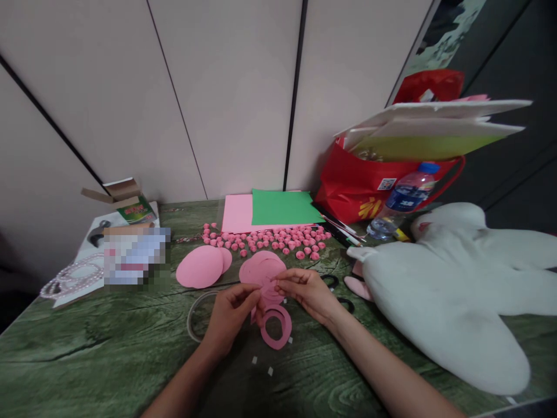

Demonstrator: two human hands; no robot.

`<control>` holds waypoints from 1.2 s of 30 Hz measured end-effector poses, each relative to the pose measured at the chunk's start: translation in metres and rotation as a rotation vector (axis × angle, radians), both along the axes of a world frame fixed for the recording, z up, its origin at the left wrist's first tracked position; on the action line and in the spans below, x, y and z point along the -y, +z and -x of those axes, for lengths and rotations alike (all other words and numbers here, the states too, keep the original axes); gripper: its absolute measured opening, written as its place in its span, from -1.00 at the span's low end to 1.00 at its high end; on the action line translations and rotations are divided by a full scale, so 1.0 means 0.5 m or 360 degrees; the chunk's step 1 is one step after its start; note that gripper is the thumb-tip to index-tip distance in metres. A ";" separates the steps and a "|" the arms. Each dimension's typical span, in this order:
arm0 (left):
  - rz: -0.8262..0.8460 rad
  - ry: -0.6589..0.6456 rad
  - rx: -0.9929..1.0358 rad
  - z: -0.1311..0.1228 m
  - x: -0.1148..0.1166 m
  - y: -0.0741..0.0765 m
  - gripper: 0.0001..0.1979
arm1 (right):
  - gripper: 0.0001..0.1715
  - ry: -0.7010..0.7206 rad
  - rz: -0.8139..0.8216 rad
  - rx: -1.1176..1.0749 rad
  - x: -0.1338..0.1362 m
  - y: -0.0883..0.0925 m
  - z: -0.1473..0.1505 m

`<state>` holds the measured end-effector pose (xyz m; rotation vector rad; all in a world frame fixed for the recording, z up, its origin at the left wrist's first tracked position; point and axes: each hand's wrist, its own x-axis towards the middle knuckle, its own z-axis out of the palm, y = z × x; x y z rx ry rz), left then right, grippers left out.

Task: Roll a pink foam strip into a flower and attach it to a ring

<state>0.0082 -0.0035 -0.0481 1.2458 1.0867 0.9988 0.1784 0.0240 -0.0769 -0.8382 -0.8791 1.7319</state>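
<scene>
Left hand (230, 316) and right hand (307, 290) both pinching pink paper spiral (275, 325), near desk's (87, 360) front edge, pink circles (202, 266) behind, scissors (342, 293) beside right hand

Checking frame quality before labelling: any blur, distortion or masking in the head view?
Head view: wide-angle bending of the wall seams toward the edges; soft, even light with no glare; a pixelated block masks something left of the pink paper circles; left hand, right hand and pink paper spiral are slightly soft.

A pixelated patch (136, 256) hides something (beside the cardboard box (124, 197)), identity untellable.
</scene>
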 end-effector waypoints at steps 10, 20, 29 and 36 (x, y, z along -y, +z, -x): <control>0.0012 -0.0012 0.0065 -0.003 0.003 0.001 -0.84 | -0.77 -0.0047 -0.0015 0.0027 0.002 0.002 0.002; 0.0002 0.0016 0.0065 0.001 0.000 -0.006 -0.85 | -0.71 0.0019 0.0030 -0.0021 0.000 0.004 0.002; -0.0017 -0.0026 0.0034 -0.002 0.003 -0.001 -0.82 | -0.76 -0.0032 0.0023 -0.0021 0.001 0.002 0.002; -0.0030 -0.0021 -0.0001 0.001 0.004 0.000 -0.81 | -0.77 -0.0040 0.0000 -0.0030 -0.001 0.001 0.003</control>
